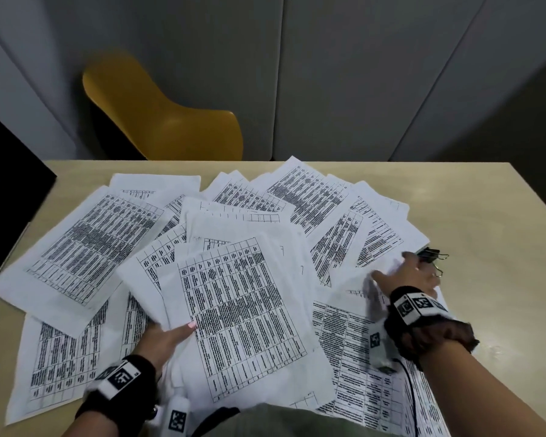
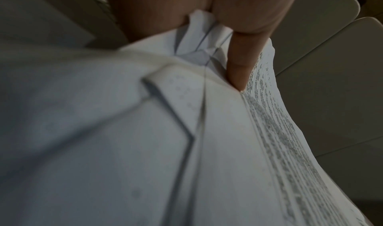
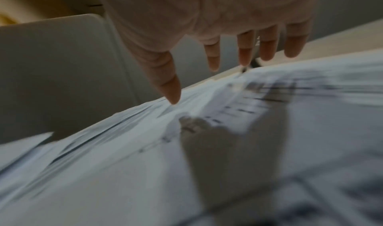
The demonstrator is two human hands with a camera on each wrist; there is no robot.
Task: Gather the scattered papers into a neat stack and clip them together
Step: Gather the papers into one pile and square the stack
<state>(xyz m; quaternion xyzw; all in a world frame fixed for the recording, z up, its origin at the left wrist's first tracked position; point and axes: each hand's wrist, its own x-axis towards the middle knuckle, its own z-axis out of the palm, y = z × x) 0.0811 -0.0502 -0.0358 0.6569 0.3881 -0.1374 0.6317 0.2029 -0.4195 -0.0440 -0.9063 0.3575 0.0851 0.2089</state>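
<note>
Many printed sheets with black tables lie fanned across the pale wooden table. My left hand grips a bundle of several sheets near the front middle, thumb on top and the fingers hidden underneath; in the left wrist view the thumb pinches the gathered sheets. My right hand is spread flat over the papers at the right, its fingers straight and the thumb tip touching a sheet. Black binder clips lie just beyond that hand, partly covered by paper.
A yellow chair stands behind the table's far edge. Grey wall panels rise at the back. A dark object sits at the left edge of the table. Bare tabletop shows at the far right.
</note>
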